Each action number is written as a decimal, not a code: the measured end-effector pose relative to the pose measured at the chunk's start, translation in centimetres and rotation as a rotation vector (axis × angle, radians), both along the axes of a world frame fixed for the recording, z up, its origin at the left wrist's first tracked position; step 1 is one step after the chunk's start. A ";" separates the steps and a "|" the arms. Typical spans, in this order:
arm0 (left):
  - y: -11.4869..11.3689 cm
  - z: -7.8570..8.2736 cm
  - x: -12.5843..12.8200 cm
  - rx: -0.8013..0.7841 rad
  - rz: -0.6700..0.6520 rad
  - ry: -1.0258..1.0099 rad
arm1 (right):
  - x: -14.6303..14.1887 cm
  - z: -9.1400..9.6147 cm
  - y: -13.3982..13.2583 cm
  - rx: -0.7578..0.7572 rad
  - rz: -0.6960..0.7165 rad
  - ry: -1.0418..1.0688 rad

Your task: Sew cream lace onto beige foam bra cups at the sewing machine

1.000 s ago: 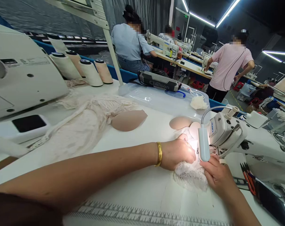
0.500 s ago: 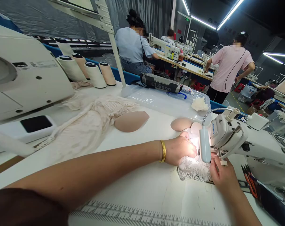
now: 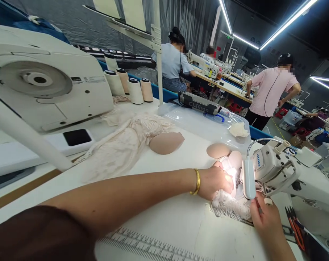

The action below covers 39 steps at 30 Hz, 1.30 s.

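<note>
Under the needle area of the white sewing machine (image 3: 273,168) lies a bunched white lace garment (image 3: 231,208) with a fringed edge. My left hand (image 3: 217,181), a gold bangle at its wrist, presses down on this garment with curled fingers left of the needle. On the right, my right hand (image 3: 267,214) pinches the garment's edge close to the needle, its fingertips partly hidden by the machine. A small lamp (image 3: 248,179) shines on the work and covers the needle. Beige bra cups (image 3: 218,150) lie just beyond my left hand.
Another beige cup (image 3: 167,143) rests by a heap of cream lace fabric (image 3: 123,148). Thread cones (image 3: 135,91) stand behind a second machine (image 3: 50,79). A clear plastic lid (image 3: 194,119) carries a grey case (image 3: 198,103). Orange-handled snips (image 3: 296,228) lie right. Co-workers are beyond.
The camera has turned left, so everything appears further right and slightly lower. Both hands stay on the garment at the machine, with little visible movement of their own.
</note>
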<state>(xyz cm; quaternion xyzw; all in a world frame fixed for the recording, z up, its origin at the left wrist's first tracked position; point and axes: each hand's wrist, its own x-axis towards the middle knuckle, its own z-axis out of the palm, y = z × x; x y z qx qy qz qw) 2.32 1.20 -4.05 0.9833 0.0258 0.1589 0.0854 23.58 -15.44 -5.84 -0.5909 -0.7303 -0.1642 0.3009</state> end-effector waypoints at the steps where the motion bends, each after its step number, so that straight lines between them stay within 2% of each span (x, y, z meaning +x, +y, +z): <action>1: 0.1 -0.1 -0.1 -0.033 -0.061 0.006 | -0.1 0.0 0.0 -0.005 -0.003 -0.005; 4: 0.1 0.0 -0.5 -0.124 -0.167 0.006 | -0.1 -0.1 -0.1 -0.017 -0.011 -0.023; 9: -0.2 0.4 -0.9 -0.177 -0.207 0.032 | -0.1 -0.3 -0.2 -0.071 -0.017 -0.019; 14: -0.1 0.5 -0.9 -0.161 -0.208 0.064 | 0.0 -0.4 -0.2 -0.068 0.013 -0.022; 16: -0.2 0.5 -0.8 -0.112 -0.165 0.059 | -0.1 -0.2 -0.3 -0.057 0.019 -0.024; 18: -0.6 0.5 -0.7 -0.024 -0.053 0.040 | -0.3 0.2 -0.4 -0.067 0.045 -0.032; 20: -1.3 0.5 -0.6 0.080 0.097 0.050 | -0.7 0.7 -0.6 -0.099 0.122 -0.046; 22: -2.2 0.5 -0.4 0.142 0.193 0.103 | -1.3 1.1 -0.6 -0.147 0.208 -0.070; 25: -3.4 0.5 -0.2 0.125 0.216 0.170 | -1.9 0.9 -0.5 -0.222 0.206 -0.123; 29: -3.7 1.8 -0.9 0.046 0.125 0.237 | -1.2 0.0 -0.1 -0.220 0.067 -0.174; 34: -2.9 3.6 -1.8 -0.028 -0.072 0.253 | 0.7 -0.9 0.0 -0.097 0.006 -0.190; 37: -2.4 3.2 -1.6 -0.078 -0.143 0.200 | 1.2 -0.7 0.0 -0.047 0.011 -0.150; 39: -2.1 2.3 -1.2 -0.071 -0.138 0.147 | 1.3 -0.2 -0.2 -0.087 0.037 -0.100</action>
